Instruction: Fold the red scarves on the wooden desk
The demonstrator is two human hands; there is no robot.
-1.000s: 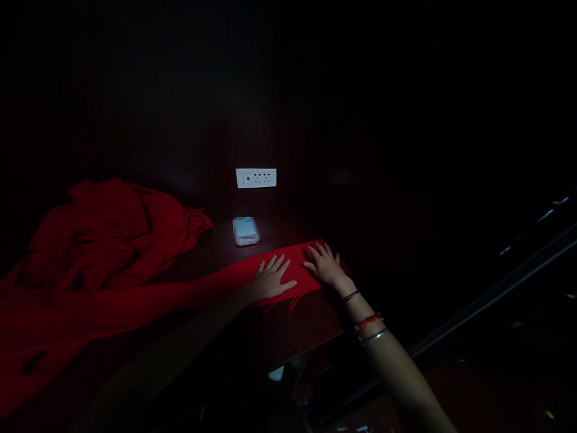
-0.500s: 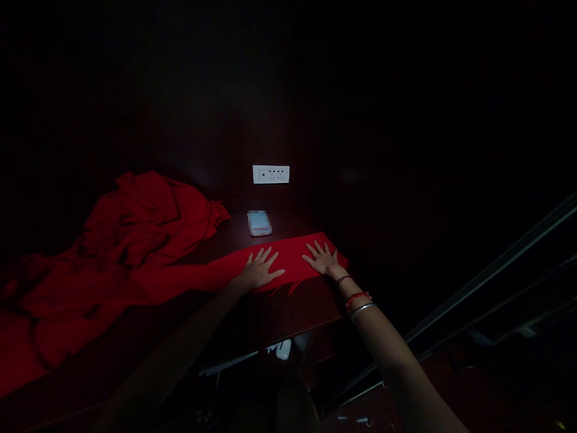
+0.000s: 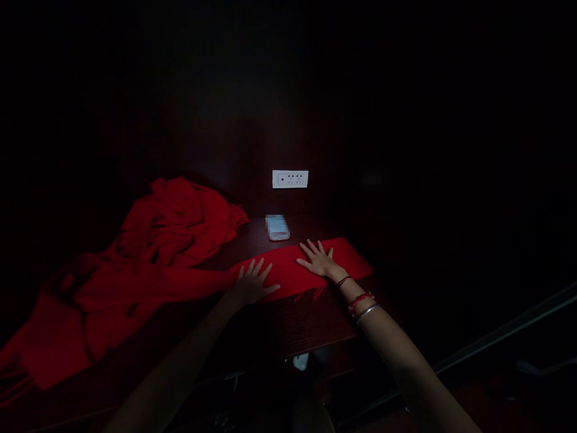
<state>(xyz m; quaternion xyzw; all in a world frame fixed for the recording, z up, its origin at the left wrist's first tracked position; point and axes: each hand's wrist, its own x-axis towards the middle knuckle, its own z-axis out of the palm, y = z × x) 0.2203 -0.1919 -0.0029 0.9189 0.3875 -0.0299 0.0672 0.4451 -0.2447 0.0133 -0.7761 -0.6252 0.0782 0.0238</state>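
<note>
A long red cloth (image 3: pixel 288 273) with a fringed edge lies across a dark wooden table (image 3: pixel 293 325); its flat end reaches the table's right side and the rest is bunched in a heap (image 3: pixel 171 231) to the left. My left hand (image 3: pixel 250 285) rests flat on the flat strip with fingers spread. My right hand (image 3: pixel 318 260) also lies flat and open on the strip, a little farther back and to the right. Bracelets circle my right wrist (image 3: pixel 358 300).
A small pale box-like object (image 3: pixel 277 228) sits on the table behind the cloth. A white wall socket plate (image 3: pixel 290 178) is on the dark wall above it. The room is very dark; a slanted rail (image 3: pixel 500 337) runs at the lower right.
The view has shifted, so everything sits farther right in the frame. Both hands have slid left along the flat strip, away from its right end, still pressed flat.
</note>
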